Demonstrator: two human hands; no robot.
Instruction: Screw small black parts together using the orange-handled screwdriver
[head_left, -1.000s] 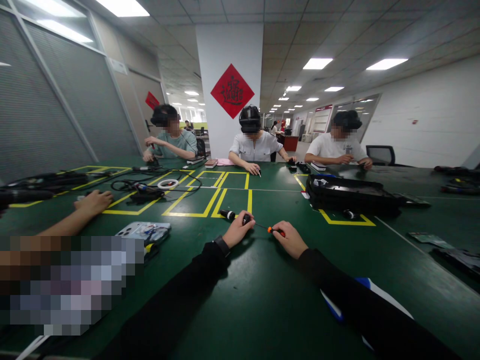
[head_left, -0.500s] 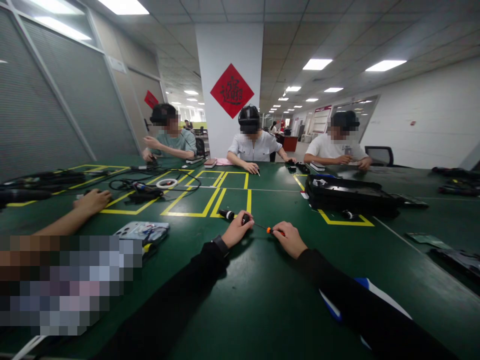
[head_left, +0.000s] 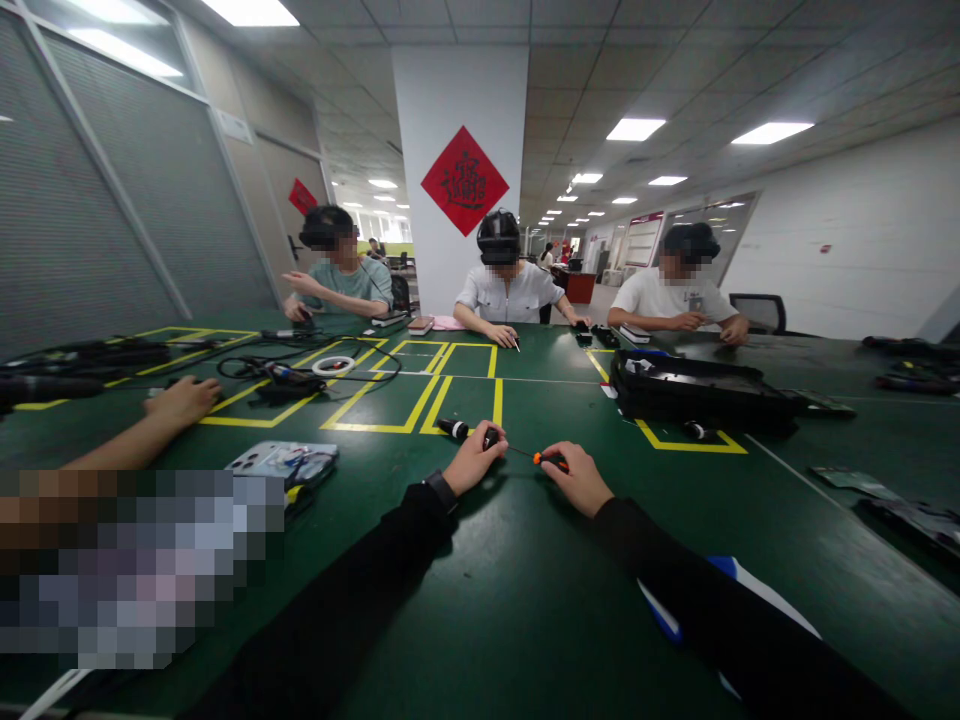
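My left hand (head_left: 474,460) is closed round a small black part (head_left: 490,437), whose rounded end shows between thumb and fingers. In my right hand (head_left: 579,478) is a screwdriver (head_left: 553,461) with an orange and black handle, held by the fingertips. Its thin shaft points left and reaches the black part; the exact contact at the tip is too small to make out. A black cylinder with a white band (head_left: 453,429) lies on the table just beyond my left fingers; I cannot tell whether it joins the held part.
On the green table (head_left: 480,620), a black tray-like housing (head_left: 690,388) stands right. Cables (head_left: 281,375) and a patterned phone-like object (head_left: 283,460) lie left, near a neighbour's hand (head_left: 184,402). A blue and white object (head_left: 765,590) is under my right forearm. Three people sit opposite.
My right fingers have shifted on the screwdriver handle, and more of its black part shows. My left hand stays put. The person at far left has moved a hand.
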